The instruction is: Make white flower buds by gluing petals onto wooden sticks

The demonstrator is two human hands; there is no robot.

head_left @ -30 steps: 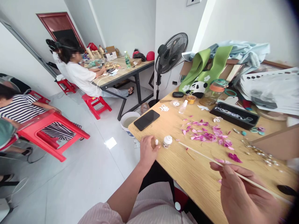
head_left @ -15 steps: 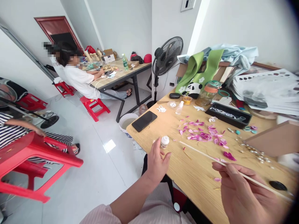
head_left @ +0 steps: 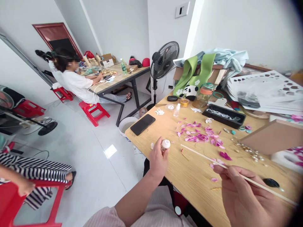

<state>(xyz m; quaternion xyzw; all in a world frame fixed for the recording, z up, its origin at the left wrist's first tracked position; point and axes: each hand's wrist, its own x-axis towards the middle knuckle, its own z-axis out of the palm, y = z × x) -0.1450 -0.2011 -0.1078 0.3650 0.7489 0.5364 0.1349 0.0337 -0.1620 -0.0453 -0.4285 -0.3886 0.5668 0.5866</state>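
Observation:
My left hand point(head_left: 159, 160) is closed around a small bottle point(head_left: 166, 144) with a white cap, near the table's left edge. Between the thumb and fingers of my right hand point(head_left: 246, 189) lies a thin pale stick point(head_left: 203, 157), its far tip pointing left over the wood. Pink petals point(head_left: 201, 135) are scattered beyond the stick, with one darker petal cluster point(head_left: 225, 155) closer to my right hand. A short red-tipped wire piece point(head_left: 184, 154) rests just below the stick's tip.
A black phone point(head_left: 143, 124) lies at the table's point(head_left: 175, 173) left corner. Farther back stand a clear dropper bottle point(head_left: 176, 110), a black tray point(head_left: 224, 116) and a glass jar point(head_left: 204, 96). Pearl beads point(head_left: 254, 154) lie at right. A standing fan point(head_left: 165, 60) and seated people are beyond.
My left hand has closed on the small white-capped bottle. My right hand still holds the stick. At far left, the red stool and the person's hand have shifted lower in view.

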